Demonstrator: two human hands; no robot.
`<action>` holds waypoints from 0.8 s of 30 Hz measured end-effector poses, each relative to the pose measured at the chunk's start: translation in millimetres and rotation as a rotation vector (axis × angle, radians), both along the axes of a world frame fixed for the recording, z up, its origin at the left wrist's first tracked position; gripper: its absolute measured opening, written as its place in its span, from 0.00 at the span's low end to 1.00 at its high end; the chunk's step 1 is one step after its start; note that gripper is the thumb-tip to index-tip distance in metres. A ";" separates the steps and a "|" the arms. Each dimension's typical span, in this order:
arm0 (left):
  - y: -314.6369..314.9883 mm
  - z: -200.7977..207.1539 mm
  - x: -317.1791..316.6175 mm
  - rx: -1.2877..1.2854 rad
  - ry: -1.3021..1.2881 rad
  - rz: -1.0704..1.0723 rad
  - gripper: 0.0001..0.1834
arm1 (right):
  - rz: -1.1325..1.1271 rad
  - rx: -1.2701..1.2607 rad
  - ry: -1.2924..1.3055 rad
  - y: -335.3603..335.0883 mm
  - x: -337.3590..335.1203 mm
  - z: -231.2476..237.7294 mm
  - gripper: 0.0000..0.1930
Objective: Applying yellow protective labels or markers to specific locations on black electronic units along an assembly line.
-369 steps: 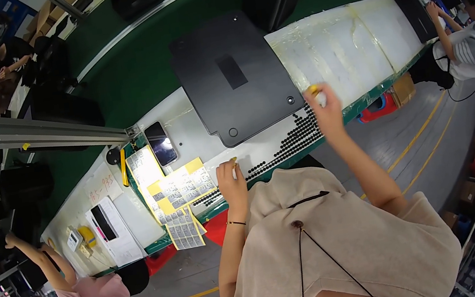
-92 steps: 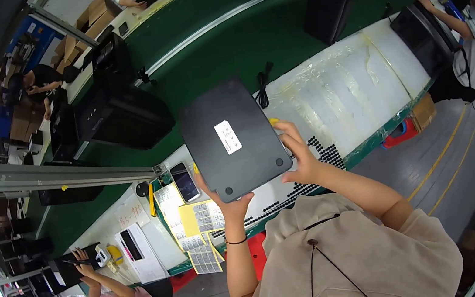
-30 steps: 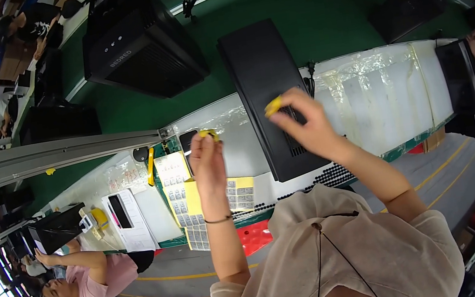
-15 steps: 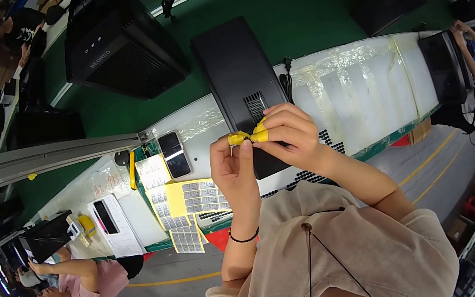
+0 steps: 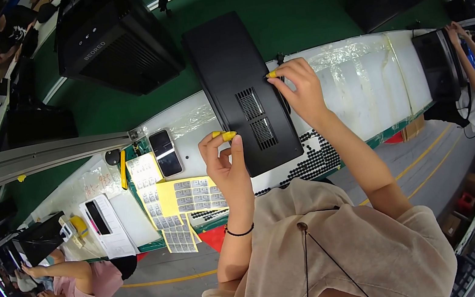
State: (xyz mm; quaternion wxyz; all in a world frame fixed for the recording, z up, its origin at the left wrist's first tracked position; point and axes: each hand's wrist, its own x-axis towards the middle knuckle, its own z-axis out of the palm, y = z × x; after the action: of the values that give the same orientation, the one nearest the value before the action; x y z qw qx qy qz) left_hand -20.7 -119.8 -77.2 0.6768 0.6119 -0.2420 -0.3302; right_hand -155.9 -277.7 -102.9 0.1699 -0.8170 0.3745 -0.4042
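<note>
A black computer case point(image 5: 230, 57) lies on its side across the bench, two vent grilles in its upper face. Yellow covers sit on some of my fingertips. At the case's left edge, my left hand point(image 5: 227, 159) has thumb and forefinger pinched together. By the right edge, my right hand point(image 5: 301, 87) also pinches, fingertips at the case's rim. Whatever either pinch holds is too small to make out. Rows of small round black pads point(image 5: 316, 158) stick to the bench beside the case, partly hidden by it and my shirt.
Label sheets point(image 5: 195, 195), a phone point(image 5: 165, 152) and a yellow cutter point(image 5: 123, 170) lie left of my left hand. Beyond stands a black tower case point(image 5: 118, 49) on the green surface. A metal rail point(image 5: 42, 156) crosses at left. Co-workers are at both sides.
My hands were together over the case's near part and have parted. The right moved up and right to the case's far-right edge; the left stays near the left edge. Both grilles now show.
</note>
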 end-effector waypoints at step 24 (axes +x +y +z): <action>11.1 -14.5 4.3 0.055 -0.013 -0.001 0.06 | 0.130 -0.223 0.718 -25.8 13.4 25.1 0.02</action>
State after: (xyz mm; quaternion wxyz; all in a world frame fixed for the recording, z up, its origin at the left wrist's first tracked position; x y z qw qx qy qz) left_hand -16.4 -108.8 -91.6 0.6579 0.6324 -0.2375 -0.3329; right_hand -142.5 -303.5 -77.7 -0.0367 -0.9421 0.3114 -0.1190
